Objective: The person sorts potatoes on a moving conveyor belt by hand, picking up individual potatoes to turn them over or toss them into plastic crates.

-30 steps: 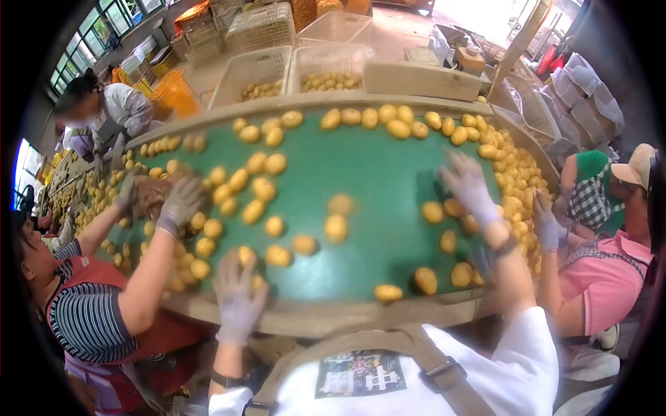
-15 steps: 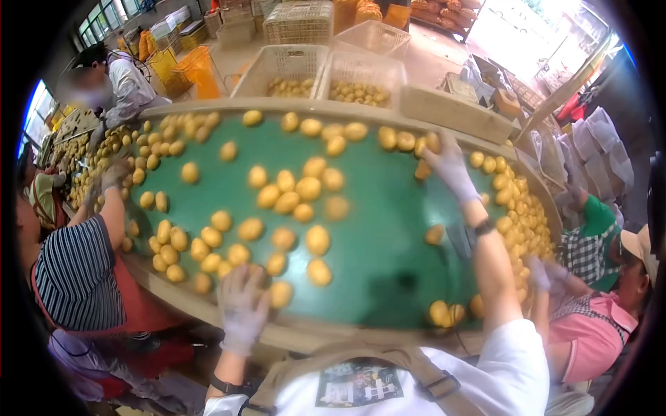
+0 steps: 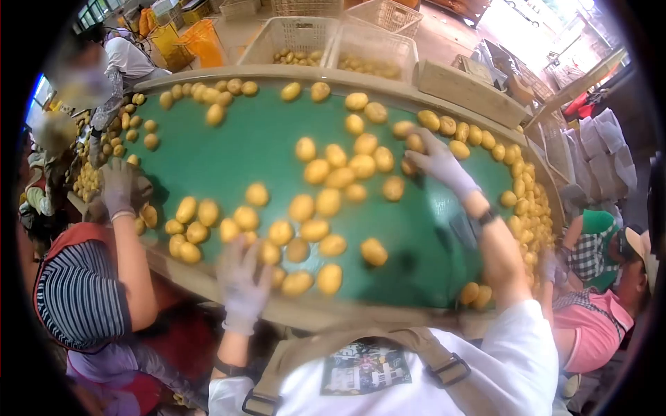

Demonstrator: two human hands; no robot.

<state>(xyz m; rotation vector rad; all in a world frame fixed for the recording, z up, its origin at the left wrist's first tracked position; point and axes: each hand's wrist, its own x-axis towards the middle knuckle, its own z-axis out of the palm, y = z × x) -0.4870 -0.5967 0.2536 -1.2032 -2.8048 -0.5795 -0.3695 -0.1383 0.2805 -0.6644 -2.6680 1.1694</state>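
Yellow potatoes [image 3: 339, 177] lie scattered over a round green table [image 3: 257, 145], thickest in a loose cluster across its middle and in a dense band along the far and right rim. One potato [image 3: 415, 143] sits right at the fingertips of the right hand [image 3: 436, 159], which reaches far out over the table; another, just under the palm, is partly hidden by it. The left hand [image 3: 241, 281] is at the near edge of the table, above a few potatoes [image 3: 268, 252] that crowd the rim there.

Beyond the far rim stand two pale crates [image 3: 298, 33] with potatoes in them, and an orange crate [image 3: 196, 40] further left. A person in a striped shirt [image 3: 76, 295] stands at the left side, with a gloved hand [image 3: 118, 188] raised over the rim beside more potatoes. A person in a pink top [image 3: 596, 326] is at the right, close against the wearer's right arm.

Both of the wearer's hands wear pale gloves. The right fingers are spread and slightly curled, touching the potato by the tips — not closed around it. The left fingers are spread wide and blurred; they hover over or brush the potatoes below, and I cannot tell whether they grip one.
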